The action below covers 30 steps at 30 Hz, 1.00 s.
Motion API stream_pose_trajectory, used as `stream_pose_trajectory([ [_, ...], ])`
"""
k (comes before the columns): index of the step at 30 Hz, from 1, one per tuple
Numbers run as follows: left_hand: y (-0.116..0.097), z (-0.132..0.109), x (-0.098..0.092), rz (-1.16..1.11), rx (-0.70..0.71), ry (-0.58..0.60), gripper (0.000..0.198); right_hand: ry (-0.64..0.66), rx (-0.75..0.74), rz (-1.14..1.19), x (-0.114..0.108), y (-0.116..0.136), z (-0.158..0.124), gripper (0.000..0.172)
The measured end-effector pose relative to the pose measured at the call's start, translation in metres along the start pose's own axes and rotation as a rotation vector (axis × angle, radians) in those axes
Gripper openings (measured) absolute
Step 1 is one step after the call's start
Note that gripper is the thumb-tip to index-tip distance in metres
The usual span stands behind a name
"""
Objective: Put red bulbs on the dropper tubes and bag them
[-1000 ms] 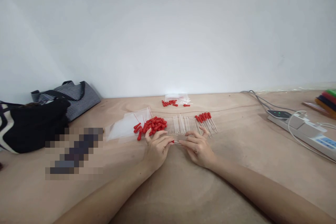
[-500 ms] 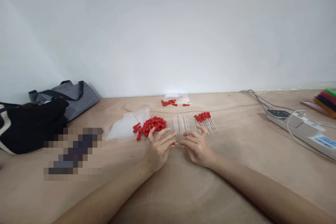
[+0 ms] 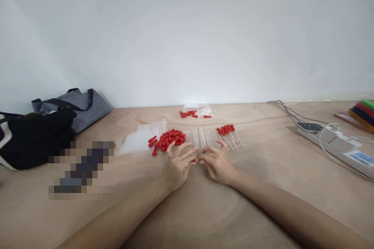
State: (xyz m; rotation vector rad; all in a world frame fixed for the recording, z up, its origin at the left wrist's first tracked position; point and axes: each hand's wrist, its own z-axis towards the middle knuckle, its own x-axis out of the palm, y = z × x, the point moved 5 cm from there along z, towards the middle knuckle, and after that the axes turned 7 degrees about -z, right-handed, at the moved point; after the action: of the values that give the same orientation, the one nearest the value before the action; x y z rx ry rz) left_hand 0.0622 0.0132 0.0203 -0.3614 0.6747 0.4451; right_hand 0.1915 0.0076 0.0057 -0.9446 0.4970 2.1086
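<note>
My left hand (image 3: 178, 163) pinches a small red rubber cap (image 3: 193, 160) between thumb and forefinger, its other fingers spread. My right hand (image 3: 215, 162) pinches a thin clear glass tube (image 3: 198, 160), its tip meeting the cap. Both hands rest on the wooden table (image 3: 204, 210). Just behind my left hand lies a pile of red caps (image 3: 169, 139). A row of bare clear tubes (image 3: 203, 138) lies behind both hands. To its right lie several tubes fitted with red caps (image 3: 229, 133).
Clear plastic bags (image 3: 140, 140) lie left of the cap pile. A small bag with more caps and tubes (image 3: 196, 111) sits near the wall. Striped and black bags (image 3: 49, 124) stand at the left. A power strip with cables (image 3: 336, 140) and coloured items (image 3: 364, 112) are at the right.
My hands have drawn closer together, so the tube's tip now meets the red cap. Everything else on the table is where it was.
</note>
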Motion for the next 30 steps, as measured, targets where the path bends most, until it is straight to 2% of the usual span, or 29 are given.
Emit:
stream_pose_trajectory([
  [7, 0.0033, 0.0047, -0.0098, 0.105, -0.023, 0.013, 0.014, -0.083, -0.009, -0.107, -0.0102, -0.0081, -0.0006, 0.013],
  [16, 0.008, 0.002, -0.0055, 0.082, -0.043, 0.054, 0.014, -0.161, -0.093, -0.18, -0.0104, -0.0073, -0.0085, 0.016],
  [22, 0.0055, 0.0009, -0.0056, 0.098, -0.101, 0.023, 0.017, -0.131, -0.057, -0.12, -0.0081, -0.0044, -0.0044, 0.02],
  [27, 0.0046, 0.0008, -0.0066, 0.089, -0.1, -0.024, 0.017, -0.017, 0.047, 0.022, -0.0031, -0.008, -0.002, 0.021],
  [30, 0.0076, 0.0017, -0.0055, 0.082, -0.111, 0.008, 0.014, 0.036, 0.067, 0.043, -0.0026, -0.009, 0.0001, 0.023],
])
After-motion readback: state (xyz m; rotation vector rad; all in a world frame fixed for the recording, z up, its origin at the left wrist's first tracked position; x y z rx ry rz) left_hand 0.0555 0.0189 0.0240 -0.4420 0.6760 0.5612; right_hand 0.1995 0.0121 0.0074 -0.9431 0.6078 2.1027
